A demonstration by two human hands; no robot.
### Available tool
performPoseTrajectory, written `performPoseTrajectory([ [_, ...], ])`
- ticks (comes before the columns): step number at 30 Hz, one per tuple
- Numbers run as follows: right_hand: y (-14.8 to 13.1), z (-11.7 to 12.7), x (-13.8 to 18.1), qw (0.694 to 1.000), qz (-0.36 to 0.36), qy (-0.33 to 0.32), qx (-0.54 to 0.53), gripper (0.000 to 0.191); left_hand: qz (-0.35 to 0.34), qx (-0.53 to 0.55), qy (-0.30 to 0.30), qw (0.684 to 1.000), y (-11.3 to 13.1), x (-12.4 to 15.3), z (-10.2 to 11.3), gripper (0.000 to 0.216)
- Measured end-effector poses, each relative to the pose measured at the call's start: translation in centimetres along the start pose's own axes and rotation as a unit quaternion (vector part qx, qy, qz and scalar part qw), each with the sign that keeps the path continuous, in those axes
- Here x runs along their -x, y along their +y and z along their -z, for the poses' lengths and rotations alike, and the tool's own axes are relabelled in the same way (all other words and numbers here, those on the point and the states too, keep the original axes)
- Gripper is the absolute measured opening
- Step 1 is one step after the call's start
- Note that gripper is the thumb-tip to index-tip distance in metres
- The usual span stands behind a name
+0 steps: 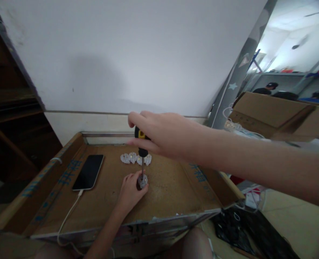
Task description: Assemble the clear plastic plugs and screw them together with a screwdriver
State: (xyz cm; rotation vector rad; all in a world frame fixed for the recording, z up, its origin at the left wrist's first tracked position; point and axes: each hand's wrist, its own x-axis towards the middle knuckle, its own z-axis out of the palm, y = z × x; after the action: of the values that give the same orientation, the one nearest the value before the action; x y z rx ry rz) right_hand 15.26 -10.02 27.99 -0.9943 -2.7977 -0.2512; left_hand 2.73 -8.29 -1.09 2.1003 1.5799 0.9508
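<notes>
My right hand (pixel 154 133) is wrapped round the black and yellow handle of a screwdriver (pixel 142 151), held upright with its shaft pointing down. The tip meets a small clear plastic piece (pixel 142 181) on the cardboard surface. Around that piece close the fingers of my left hand (pixel 132 189), steadying it from the left and front. Just beyond, several similar clear round pieces (pixel 132 157) lie in a row, partly behind the screwdriver. Any screw under the tip is too small to make out.
A phone (pixel 88 172) with a white charging cable (pixel 69 212) lies on the left of the cardboard-lined table (pixel 172 201). A white wall (pixel 148 64) rises behind it. To the right stand an open cardboard box (pixel 267 108) and black bags (pixel 245 230) on the floor. People sit far right.
</notes>
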Motion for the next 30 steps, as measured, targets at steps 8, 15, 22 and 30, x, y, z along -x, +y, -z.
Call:
performPoseTrajectory([
  [8,0.4,0.3,0.6,0.995,0.0,-0.035,-0.094,0.037,0.001,0.005,0.002,1.0,-0.2,-0.1,0.0,0.039],
  [15,0.4,0.4,0.9,0.996,0.023,-0.033,-0.079,0.043,0.004,0.005,0.005,1.0,0.2,0.0,0.1,0.038],
  [22,0.3,0.4,0.8,0.999,-0.001,0.006,-0.034,0.037,0.002,0.004,0.006,1.0,0.1,0.0,0.1,0.039],
  [30,-0.2,0.0,1.0,0.999,0.001,0.04,-0.018,0.032,0.003,0.005,0.003,1.0,0.2,-0.1,0.3,0.038],
])
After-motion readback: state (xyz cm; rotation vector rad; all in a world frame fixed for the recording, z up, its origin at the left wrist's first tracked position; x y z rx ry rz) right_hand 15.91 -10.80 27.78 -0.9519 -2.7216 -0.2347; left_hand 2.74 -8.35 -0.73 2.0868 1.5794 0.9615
